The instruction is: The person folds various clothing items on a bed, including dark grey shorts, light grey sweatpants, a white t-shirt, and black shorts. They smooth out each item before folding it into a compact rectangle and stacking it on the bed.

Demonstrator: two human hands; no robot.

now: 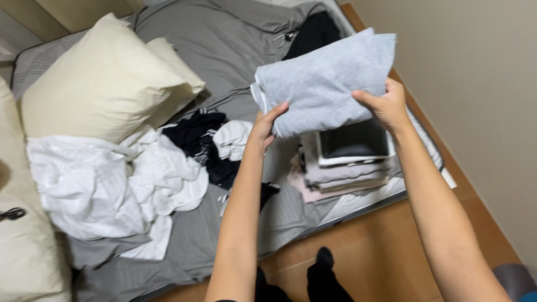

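Observation:
Both of my hands hold a folded light grey garment (324, 81) up in the air over the bed. My left hand (265, 126) grips its lower left edge. My right hand (386, 106) grips its lower right edge. Directly beneath the garment, a stack of folded clothes (344, 170) in grey, pink and black-and-white lies near the bed's corner. A heap of unfolded white clothes (117, 184) and black clothes (201, 140) lies to the left of my left arm.
The bed has a grey striped sheet (224, 45). Cream pillows (106, 84) rest at its left end. A black garment (316, 31) lies at the far side. A wooden floor (380, 251) and beige wall (475, 84) border the bed on the right.

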